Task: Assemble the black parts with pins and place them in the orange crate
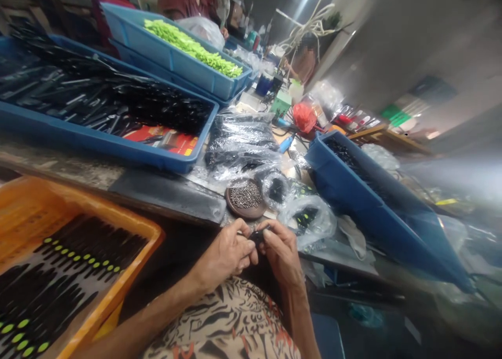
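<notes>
My left hand (226, 253) and my right hand (280, 252) meet in front of my chest, their fingers pinching a small black part (257, 237). Most of that part is hidden by my fingers. Just beyond my hands, a round brown dish (246, 198) holds a pile of small metal screws. Clear plastic bags with black and green pieces (304, 218) lie near my right hand. To the left of my left forearm stands an orange crate (137, 233) filled with black-handled items tipped with green.
A long blue tray of black tools (117, 145) and a blue tray of green pieces (172, 61) lie across the bench. A tilted blue tray (364, 207) stands to the right. Bagged black parts sit between them. Two co-workers sit farther back.
</notes>
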`<act>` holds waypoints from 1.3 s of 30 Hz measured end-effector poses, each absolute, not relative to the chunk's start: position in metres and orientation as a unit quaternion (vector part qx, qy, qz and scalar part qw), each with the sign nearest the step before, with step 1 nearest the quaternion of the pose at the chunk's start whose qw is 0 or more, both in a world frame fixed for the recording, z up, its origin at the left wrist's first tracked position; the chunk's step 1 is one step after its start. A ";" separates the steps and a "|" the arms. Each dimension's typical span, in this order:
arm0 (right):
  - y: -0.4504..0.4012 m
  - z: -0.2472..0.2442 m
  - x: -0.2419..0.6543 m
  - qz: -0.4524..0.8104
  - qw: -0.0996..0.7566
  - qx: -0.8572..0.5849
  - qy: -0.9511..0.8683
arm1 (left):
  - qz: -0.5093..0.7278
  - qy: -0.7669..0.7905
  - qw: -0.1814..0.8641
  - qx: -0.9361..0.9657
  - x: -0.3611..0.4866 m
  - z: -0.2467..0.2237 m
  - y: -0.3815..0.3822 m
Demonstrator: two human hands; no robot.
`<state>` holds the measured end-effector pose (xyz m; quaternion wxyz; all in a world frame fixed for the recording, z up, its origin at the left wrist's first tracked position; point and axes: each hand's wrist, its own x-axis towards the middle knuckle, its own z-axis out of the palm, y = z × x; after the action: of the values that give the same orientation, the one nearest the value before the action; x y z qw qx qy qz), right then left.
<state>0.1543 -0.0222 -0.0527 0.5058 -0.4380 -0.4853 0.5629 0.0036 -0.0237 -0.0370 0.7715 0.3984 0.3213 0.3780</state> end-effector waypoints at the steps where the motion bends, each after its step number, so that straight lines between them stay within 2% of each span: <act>1: -0.023 -0.053 0.154 0.559 0.513 -0.432 -0.487 | 0.380 0.339 0.741 0.437 0.003 -0.036 -0.024; 6: -0.024 -0.056 0.155 0.551 0.541 -0.398 -0.495 | 0.400 0.400 0.549 0.615 0.002 -0.034 -0.030; 8: -0.025 -0.058 0.155 0.545 0.545 -0.399 -0.497 | 0.396 0.416 0.502 0.646 0.002 -0.034 -0.032; 15: -0.027 -0.059 0.152 0.518 0.558 -0.410 -0.503 | 0.394 0.442 0.484 0.644 0.004 -0.039 -0.035; 23: -0.024 -0.062 0.151 0.544 0.553 -0.390 -0.497 | 0.346 0.450 0.461 0.682 0.006 -0.044 -0.035; 26: -0.023 -0.063 0.152 0.548 0.538 -0.397 -0.503 | 0.366 0.423 0.517 0.648 0.005 -0.044 -0.031; 32: -0.018 -0.061 0.156 0.562 0.491 -0.437 -0.503 | 0.347 0.321 0.769 0.430 0.000 -0.040 -0.024; 39: -0.016 -0.058 0.161 0.562 0.451 -0.469 -0.510 | 0.342 0.285 0.830 0.336 0.002 -0.043 -0.023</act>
<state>0.1608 -0.0163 -0.0575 0.4511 -0.4691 -0.5101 0.5623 0.0023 -0.0226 -0.0428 0.8303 0.3360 0.2846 0.3417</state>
